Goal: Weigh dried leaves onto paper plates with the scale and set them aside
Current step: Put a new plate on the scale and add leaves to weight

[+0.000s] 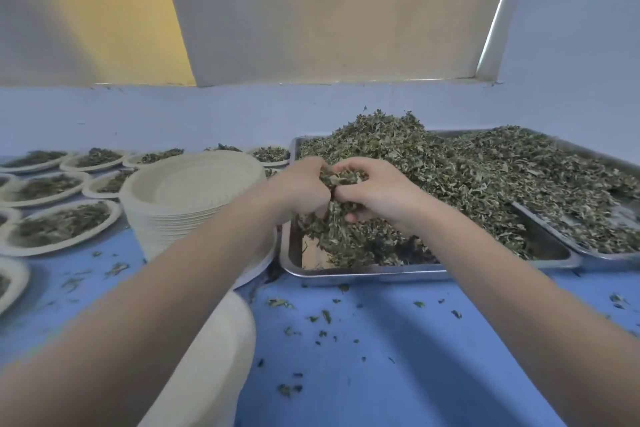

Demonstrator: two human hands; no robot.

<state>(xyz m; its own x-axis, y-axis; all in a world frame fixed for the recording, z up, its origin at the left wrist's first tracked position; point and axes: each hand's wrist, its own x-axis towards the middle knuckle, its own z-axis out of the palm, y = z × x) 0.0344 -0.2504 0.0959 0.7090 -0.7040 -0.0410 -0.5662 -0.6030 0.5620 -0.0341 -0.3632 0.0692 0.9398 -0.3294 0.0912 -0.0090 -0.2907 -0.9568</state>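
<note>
A big heap of dried leaves (433, 166) fills a steel tray (294, 260) at centre right. My left hand (304, 189) and my right hand (375, 192) meet over the tray's near left part, both closed around one clump of dried leaves (341, 178) that they hold between them. A tall stack of empty paper plates (194, 198) stands just left of the tray. One empty paper plate (221, 350) lies near me, partly hidden under my left forearm. No scale is visible.
Several filled paper plates (62, 225) cover the blue table (398, 357) at the left. A second steel tray (609, 256) with leaves overlaps the first at the right. Loose leaf bits lie scattered on the table. A wall runs close behind.
</note>
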